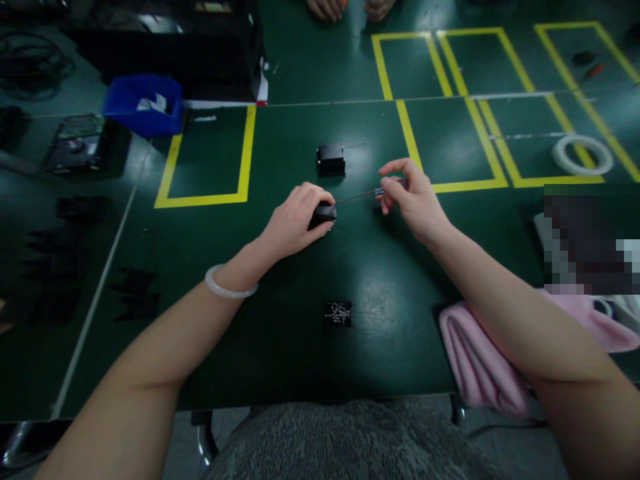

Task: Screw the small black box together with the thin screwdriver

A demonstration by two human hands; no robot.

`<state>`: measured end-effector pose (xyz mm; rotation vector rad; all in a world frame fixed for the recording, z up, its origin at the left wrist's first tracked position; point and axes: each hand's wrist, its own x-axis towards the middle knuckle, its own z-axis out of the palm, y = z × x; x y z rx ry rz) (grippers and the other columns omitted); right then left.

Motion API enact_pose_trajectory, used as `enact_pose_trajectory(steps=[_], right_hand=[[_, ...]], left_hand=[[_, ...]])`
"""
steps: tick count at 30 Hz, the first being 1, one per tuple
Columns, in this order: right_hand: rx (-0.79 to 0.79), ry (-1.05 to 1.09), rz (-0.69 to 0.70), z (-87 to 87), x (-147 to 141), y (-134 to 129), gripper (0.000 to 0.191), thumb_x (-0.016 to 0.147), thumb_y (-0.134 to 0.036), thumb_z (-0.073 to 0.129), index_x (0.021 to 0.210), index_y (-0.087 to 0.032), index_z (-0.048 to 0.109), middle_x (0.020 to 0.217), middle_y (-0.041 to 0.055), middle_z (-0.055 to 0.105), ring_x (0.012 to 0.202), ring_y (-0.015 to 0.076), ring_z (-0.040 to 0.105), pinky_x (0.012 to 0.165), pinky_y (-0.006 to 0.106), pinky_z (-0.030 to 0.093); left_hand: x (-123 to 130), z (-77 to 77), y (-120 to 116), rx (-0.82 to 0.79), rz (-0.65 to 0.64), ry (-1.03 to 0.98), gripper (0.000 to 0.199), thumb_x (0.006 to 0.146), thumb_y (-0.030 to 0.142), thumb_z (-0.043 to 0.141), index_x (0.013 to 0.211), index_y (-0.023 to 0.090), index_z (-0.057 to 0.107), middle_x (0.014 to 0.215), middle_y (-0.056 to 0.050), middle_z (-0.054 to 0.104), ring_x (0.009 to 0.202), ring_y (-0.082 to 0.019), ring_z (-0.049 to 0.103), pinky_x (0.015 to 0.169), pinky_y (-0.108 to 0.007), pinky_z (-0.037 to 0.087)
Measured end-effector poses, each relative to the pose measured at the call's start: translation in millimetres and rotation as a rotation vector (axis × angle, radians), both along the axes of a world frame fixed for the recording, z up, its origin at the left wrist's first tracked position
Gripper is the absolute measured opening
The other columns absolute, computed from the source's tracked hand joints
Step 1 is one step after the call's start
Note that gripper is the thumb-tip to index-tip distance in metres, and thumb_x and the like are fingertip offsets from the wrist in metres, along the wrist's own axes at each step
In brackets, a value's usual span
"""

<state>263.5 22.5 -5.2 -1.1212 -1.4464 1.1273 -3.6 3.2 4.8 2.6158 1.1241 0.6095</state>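
Note:
My left hand (299,217) is wrapped round a small black block (325,213) on the green table (280,333). In my right hand (407,197) is a screwdriver (376,192), held between thumb and fingers. Its thin shaft points left, and the tip reaches the block near my left fingertips; the exact contact is too small to tell. Just beyond my hands sits another black block (331,160). Closer to me lies a small black holder (339,313) with several silver screws on it.
A blue bin (145,105) stands at the back left beside dark equipment (170,47). Several black parts (55,247) lie at the left. A tape roll (583,155) and pink cloth (480,357) are at the right. Another person's hands (327,8) show at the far edge.

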Motion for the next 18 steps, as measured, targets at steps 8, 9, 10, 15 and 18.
enact_pose_trajectory(steps=[8, 9, 10, 15, 18], right_hand=[[0.006, -0.027, -0.009, 2.3, -1.6, -0.6, 0.023, 0.098, -0.045, 0.068, 0.093, -0.026, 0.056, 0.048, -0.0107, 0.04, 0.043, 0.0099, 0.05, 0.063, 0.032, 0.053], [0.002, -0.028, -0.007, 3.1, -1.8, -0.8, 0.023, 0.098, -0.045, 0.067, 0.092, -0.026, 0.056, 0.047, -0.011, 0.038, 0.042, 0.0098, 0.049, 0.063, 0.032, 0.053], [0.006, -0.029, -0.005, 3.7, -1.9, -0.9, 0.023, 0.098, -0.044, 0.068, 0.092, -0.026, 0.056, 0.047, -0.0111, 0.037, 0.042, 0.0099, 0.049, 0.063, 0.032, 0.053], [0.049, -0.014, 0.001, 2.9, -2.0, -0.7, 0.02, 0.095, -0.037, 0.072, 0.1, -0.027, 0.056, 0.053, -0.0099, 0.05, 0.047, 0.0111, 0.054, 0.066, 0.033, 0.055], [0.043, 0.0, 0.0, 1.9, -2.6, -0.4, 0.019, 0.096, -0.038, 0.07, 0.1, -0.027, 0.055, 0.054, -0.0099, 0.053, 0.048, 0.0108, 0.054, 0.067, 0.033, 0.056]], left_hand=[[0.2, 0.5, 0.2, -0.002, 0.005, 0.013, 0.028, 0.097, 0.025, 0.061, 0.123, 0.019, 0.053, 0.125, -0.012, 0.062, 0.116, -0.029, 0.059, 0.098, -0.046, 0.053], [0.2, 0.4, 0.2, -0.002, 0.004, 0.012, 0.028, 0.097, 0.025, 0.06, 0.123, 0.02, 0.053, 0.125, -0.012, 0.062, 0.116, -0.029, 0.059, 0.098, -0.046, 0.053], [0.1, 0.2, 0.2, -0.002, 0.003, 0.011, 0.028, 0.097, 0.025, 0.06, 0.123, 0.02, 0.053, 0.125, -0.012, 0.062, 0.116, -0.029, 0.059, 0.099, -0.046, 0.053], [0.1, -0.4, 0.2, -0.014, 0.011, 0.003, 0.029, 0.096, 0.025, 0.061, 0.124, 0.02, 0.052, 0.127, -0.012, 0.061, 0.117, -0.029, 0.059, 0.099, -0.048, 0.053], [0.0, -0.1, 0.6, -0.022, 0.012, 0.005, 0.03, 0.096, 0.025, 0.061, 0.124, 0.02, 0.052, 0.127, -0.012, 0.061, 0.117, -0.03, 0.059, 0.099, -0.048, 0.053]])
